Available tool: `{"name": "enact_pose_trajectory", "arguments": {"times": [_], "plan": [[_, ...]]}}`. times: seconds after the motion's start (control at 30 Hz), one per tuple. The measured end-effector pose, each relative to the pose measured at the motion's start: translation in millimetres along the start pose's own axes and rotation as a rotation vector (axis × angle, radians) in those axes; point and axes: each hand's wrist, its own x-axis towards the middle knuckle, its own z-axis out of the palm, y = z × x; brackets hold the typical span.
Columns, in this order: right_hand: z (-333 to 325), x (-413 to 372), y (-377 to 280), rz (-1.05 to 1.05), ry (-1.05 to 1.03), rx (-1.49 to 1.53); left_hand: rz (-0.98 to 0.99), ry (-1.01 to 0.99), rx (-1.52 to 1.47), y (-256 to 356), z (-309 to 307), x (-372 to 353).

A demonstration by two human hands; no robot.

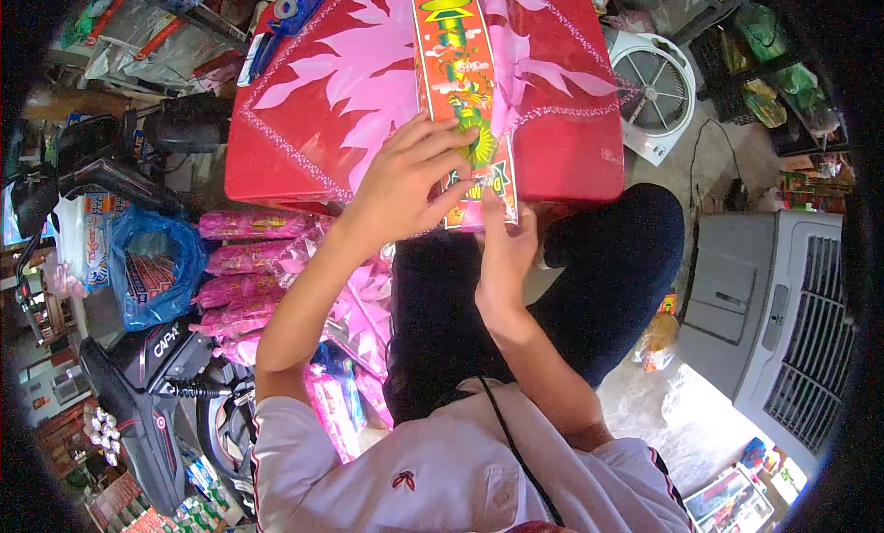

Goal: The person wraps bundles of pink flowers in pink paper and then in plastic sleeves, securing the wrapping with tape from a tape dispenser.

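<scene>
A long, flat printed packet [460,72] in clear wrap lies lengthwise on the red table [589,164], its near end at the table's front edge. It is orange with green and yellow pictures, and its near end has a label strip. My left hand [414,178] grips the packet from the left side, fingers and thumb across its lower half. At the near end, my right hand [506,243] pinches the packet's corner by the label between thumb and fingers. The wrap under my fingertips is partly hidden.
A blue tape dispenser [293,8] sits at the table's far left corner. Several pink packets [244,257] are piled left of my legs, near a blue plastic bag [152,266] and a motorbike [147,386]. To the right stand a white fan [654,91] and a grey appliance [737,293].
</scene>
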Motion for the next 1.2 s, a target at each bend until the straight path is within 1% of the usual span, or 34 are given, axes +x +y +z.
{"name": "enact_pose_trajectory", "arguments": {"times": [0.1,0.2,0.37,0.57,0.7,0.8,0.9,0.93,1.0,1.07,1.1,1.17,1.2], "plan": [[-0.2,-8.6,-9.3,0.197,-0.151,0.115,-0.003,0.013,-0.001,0.1,0.8,-1.0],[-0.4,-8.8,-14.2,0.261,-0.218,0.218,-0.009,0.016,-0.017,-0.1,0.2,-0.1],[1.2,-5.0,-15.1,0.229,-0.172,0.22,-0.003,-0.007,0.028,1.8,-3.4,4.0],[-1.2,-1.0,-5.8,0.192,-0.166,0.241,-0.02,-0.055,0.002,6.2,-11.1,15.0],[-0.6,-3.0,-14.9,0.211,-0.14,0.237,-0.005,-0.033,0.076,12.5,-18.5,30.4],[-2.1,-1.0,-12.2,0.2,-0.13,0.238,0.019,-0.067,0.137,15.5,-24.1,44.2],[-3.0,1.2,-11.9,0.171,-0.116,0.228,-0.033,-0.087,0.154,22.1,-24.8,70.6],[-2.6,1.2,-12.2,0.178,-0.116,0.231,-0.034,-0.05,0.162,32.0,-18.6,83.6],[-3.0,3.1,-9.7,0.187,-0.115,0.232,-0.034,0.029,0.172,60.7,13.5,118.7],[-5.5,6.6,-4.2,0.18,-0.113,0.218,-0.073,-0.045,0.399,71.9,43.0,148.2],[-7.8,8.1,-0.6,0.176,-0.109,0.211,-0.103,-0.082,0.462,71.7,58.6,160.3],[-10.2,11.9,8.4,0.132,-0.129,0.247,-0.163,-0.157,0.598,58.0,88.6,177.8],[-11.6,12.3,9.6,0.113,-0.138,0.265,-0.134,-0.14,0.644,49.1,99.6,183.2]]}}
